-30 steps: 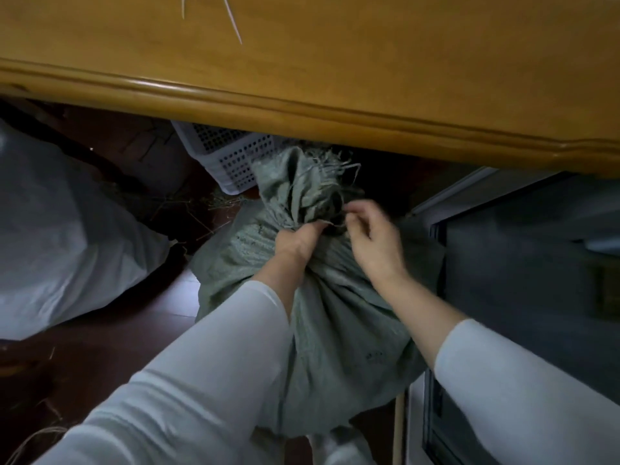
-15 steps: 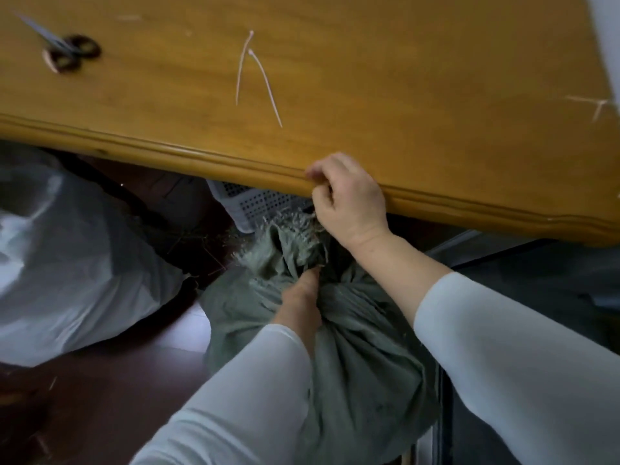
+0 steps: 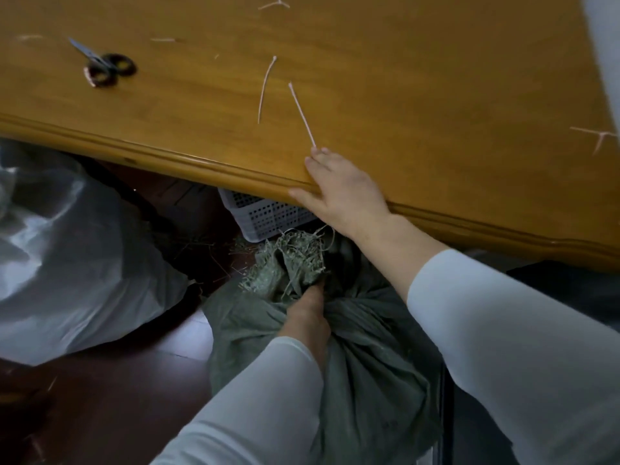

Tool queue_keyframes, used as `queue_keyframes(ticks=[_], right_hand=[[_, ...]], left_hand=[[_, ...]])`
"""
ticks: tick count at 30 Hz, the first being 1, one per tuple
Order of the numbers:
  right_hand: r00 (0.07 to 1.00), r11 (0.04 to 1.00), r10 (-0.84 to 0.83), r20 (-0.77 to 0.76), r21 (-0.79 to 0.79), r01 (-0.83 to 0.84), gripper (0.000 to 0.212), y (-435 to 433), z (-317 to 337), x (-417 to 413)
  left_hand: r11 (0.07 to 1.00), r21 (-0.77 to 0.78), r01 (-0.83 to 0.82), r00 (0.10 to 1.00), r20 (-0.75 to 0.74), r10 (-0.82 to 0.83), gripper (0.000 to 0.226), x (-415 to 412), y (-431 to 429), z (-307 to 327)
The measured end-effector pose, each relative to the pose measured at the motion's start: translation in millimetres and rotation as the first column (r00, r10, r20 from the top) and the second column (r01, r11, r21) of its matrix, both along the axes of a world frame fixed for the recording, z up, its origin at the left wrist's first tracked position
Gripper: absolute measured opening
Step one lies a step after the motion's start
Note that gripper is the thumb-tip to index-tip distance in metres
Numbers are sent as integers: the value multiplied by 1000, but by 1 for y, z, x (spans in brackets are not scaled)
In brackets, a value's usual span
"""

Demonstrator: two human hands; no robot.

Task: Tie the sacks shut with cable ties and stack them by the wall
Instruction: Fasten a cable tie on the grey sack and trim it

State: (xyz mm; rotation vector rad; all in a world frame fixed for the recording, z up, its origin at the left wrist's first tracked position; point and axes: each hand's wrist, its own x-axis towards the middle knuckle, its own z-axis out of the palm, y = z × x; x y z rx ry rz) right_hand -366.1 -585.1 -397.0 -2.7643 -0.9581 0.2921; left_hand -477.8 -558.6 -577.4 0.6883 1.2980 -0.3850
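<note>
A green woven sack [image 3: 365,370] stands on the floor under the table edge, its frayed mouth [image 3: 292,260] gathered into a neck. My left hand [image 3: 310,317] grips that neck from below. My right hand [image 3: 345,189] lies flat over the edge of the wooden table [image 3: 419,95], fingers straight, fingertips touching the near end of a white cable tie [image 3: 302,114]. A second cable tie [image 3: 266,88] lies just left of it.
Scissors [image 3: 107,67] lie on the table at the left. Cut tie ends [image 3: 597,139] are scattered on the top. A white sack [image 3: 67,263] lies on the dark floor at the left. A white perforated basket [image 3: 268,216] sits under the table behind the green sack.
My right hand left the sack's neck, rose to the table edge and now reaches onto the top to touch a cable tie. My left hand kept its grip on the neck.
</note>
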Motion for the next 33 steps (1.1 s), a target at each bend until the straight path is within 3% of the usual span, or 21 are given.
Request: queue_keyframes(ticks=[5,7,13,18,22,24,25,26,28,30,33], right_hand=[[928,959,-79,364,283,-29,45,-36,-25,-12],[926,938,-85,367,344,-50,34,-41,-25,-14],[943,911,-152,296,412,17,19,-48,-16,-10],[957,921,-271,100,315,228,34,-47,-1,-12],[910,791,-412,-41,481,379,31,-70,-12,-63],[895,755,-414,-165,487,439,31,-86,-34,-94],[869,739,-426,-253,457,495,31,-94,-47,-107],[808,701,-465,-362,408,585,31,-101,-58,-115],[551,509,-564,-615,267,818,31,-112,-76,-124],[269,264,-545,-794,142,954,29,-118,-87,-124],[62,10,-441,-895,64,998,28,-126,-96,-118]], left_hand=[[1000,-4,16,999,42,-16,52,1,-3,22],[1000,-15,21,999,33,-21,52,0,-4,22],[1000,10,29,999,21,-29,54,2,-5,19],[998,19,57,998,27,-57,52,-1,-4,20],[999,8,44,996,74,-44,61,-6,-3,19],[994,-10,109,991,77,-108,83,-10,-2,4],[993,7,121,990,79,-121,82,-11,-1,0],[986,64,154,985,67,-158,66,-14,-1,-7],[971,125,206,975,56,-214,36,-21,-1,1],[981,97,165,980,96,-175,29,-29,-3,22],[975,129,183,973,119,-199,32,-40,-6,45]])
